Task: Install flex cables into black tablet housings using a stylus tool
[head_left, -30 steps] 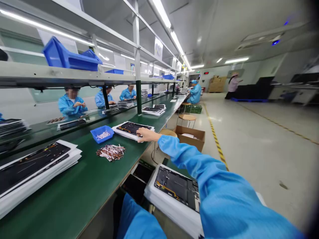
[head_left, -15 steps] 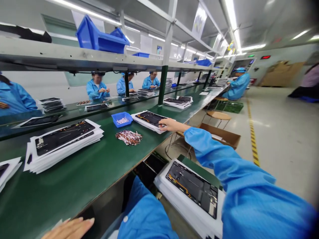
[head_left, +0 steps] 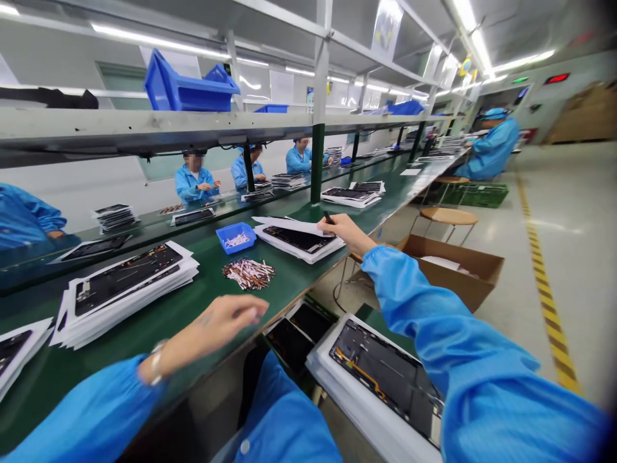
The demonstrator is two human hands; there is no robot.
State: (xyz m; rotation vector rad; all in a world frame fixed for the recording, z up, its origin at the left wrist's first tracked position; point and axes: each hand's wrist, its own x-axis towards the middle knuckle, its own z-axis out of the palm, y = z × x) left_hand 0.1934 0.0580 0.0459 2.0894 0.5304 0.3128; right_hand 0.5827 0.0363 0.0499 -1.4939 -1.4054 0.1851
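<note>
My right hand is closed on the near right edge of a white sheet and a black panel, only a dark edge of which shows at the fingers. They are lifted at a tilt above a stack whose top is another black device panel on white paper. My left hand, slightly blurred, hovers over the green bench's front edge with loosely bent fingers and holds nothing. Beyond it lie a pile of small white and brown strips and a blue tray of pale strips.
A paper-and-panel stack stands on the bench at left. Another stack sits low beside my lap. A cardboard box and a stool are to the right. Co-workers sit across the bench; a shelf runs above.
My right hand has raised the white sheet and black panel off the stack, exposing another panel. My left hand has come up from the lower left to above the bench edge. The view has shifted slightly.
</note>
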